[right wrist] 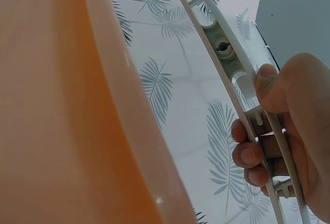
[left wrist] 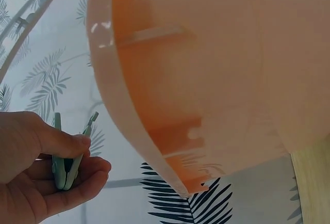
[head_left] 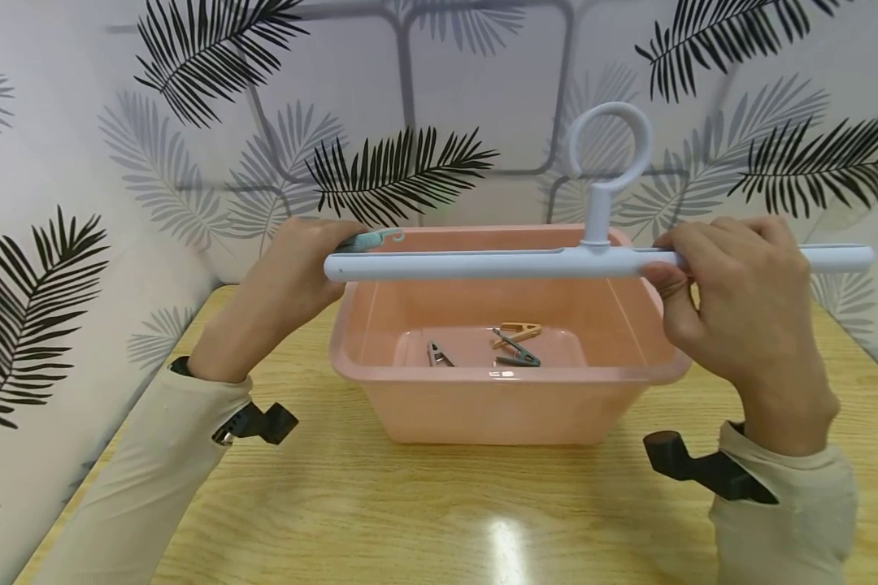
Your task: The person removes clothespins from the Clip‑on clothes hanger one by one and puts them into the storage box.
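Note:
My right hand (head_left: 746,301) grips a pale blue plastic clothes hanger (head_left: 454,266) on the right part of its bar, right of the hook, which points up. In the right wrist view, the fingers wrap the slotted underside of the hanger (right wrist: 242,79). My left hand (head_left: 296,260) pinches a light green clothespin (head_left: 369,240) between thumb and fingers, close to the bar's left end. In the left wrist view, this clothespin (left wrist: 66,167) has its legs pointing up, apart from the hanger. Below the bar, several loose clothespins (head_left: 518,349) lie in a pink basin (head_left: 508,406).
The basin stands on a light wood-grain table (head_left: 410,504), close to the back wall. Leaf-patterned covering (head_left: 424,106) hangs behind and along the left side. Black wrist-worn mounts (head_left: 259,424) stick out from both sleeves.

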### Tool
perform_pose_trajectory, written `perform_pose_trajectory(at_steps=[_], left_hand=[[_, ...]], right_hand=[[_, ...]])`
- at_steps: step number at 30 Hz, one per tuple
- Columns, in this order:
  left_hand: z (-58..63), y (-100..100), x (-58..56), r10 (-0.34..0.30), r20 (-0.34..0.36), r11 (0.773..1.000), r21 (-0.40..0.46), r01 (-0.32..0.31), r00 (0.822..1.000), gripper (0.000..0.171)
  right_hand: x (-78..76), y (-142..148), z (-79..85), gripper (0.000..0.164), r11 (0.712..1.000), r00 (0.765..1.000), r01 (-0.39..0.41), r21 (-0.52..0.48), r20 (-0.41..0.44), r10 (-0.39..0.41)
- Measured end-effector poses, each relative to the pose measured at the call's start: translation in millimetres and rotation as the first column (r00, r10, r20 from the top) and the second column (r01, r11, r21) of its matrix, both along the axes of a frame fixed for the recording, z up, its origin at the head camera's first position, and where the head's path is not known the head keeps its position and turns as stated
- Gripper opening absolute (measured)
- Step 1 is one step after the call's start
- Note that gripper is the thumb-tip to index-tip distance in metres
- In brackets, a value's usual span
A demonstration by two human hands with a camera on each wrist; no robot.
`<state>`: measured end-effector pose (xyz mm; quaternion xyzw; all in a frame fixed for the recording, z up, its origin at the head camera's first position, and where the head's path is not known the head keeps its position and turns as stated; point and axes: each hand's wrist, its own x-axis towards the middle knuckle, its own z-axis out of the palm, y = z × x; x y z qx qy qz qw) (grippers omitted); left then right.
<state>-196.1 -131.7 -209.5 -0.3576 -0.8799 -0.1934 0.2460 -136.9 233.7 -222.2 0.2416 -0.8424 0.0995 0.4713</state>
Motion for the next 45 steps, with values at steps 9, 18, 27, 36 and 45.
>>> perform_pose_trajectory(at_steps=[9, 18, 27, 36, 45], left_hand=[[-2.3, 2.4, -11.6, -0.022, 0.052, 1.000, -0.017, 0.022, 0.998, 0.024], [-3.8, 7.0, -19.9, -0.037, 0.049, 0.998, -0.056, 0.039, 0.998, 0.021], [-6.3, 9.1, -24.4, -0.016, 0.073, 0.996, -0.089, 0.023, 0.997, 0.023], [-11.1, 15.6, -29.4, -0.029, 0.064, 0.994, -0.105, 0.036, 0.998, 0.021], [-15.5, 22.1, -33.1, -0.050, 0.109, 0.992, -0.111, 0.062, 0.993, 0.030]], right_hand=[[0.3, 0.7, -0.4, 0.055, 1.000, 1.000, 0.000, 0.005, 0.009, 0.000], [-0.3, 0.0, -0.2, 0.055, 1.000, 1.000, -0.005, 0.000, 0.004, 0.005], [-0.6, -0.2, -0.3, 0.058, 1.000, 1.000, -0.007, 0.000, 0.002, 0.007], [-0.1, 0.6, -0.1, 0.049, 1.000, 1.000, -0.001, 0.007, 0.009, 0.001], [-0.5, -0.3, 0.7, 0.055, 1.000, 1.000, -0.005, 0.002, -0.008, 0.005]])
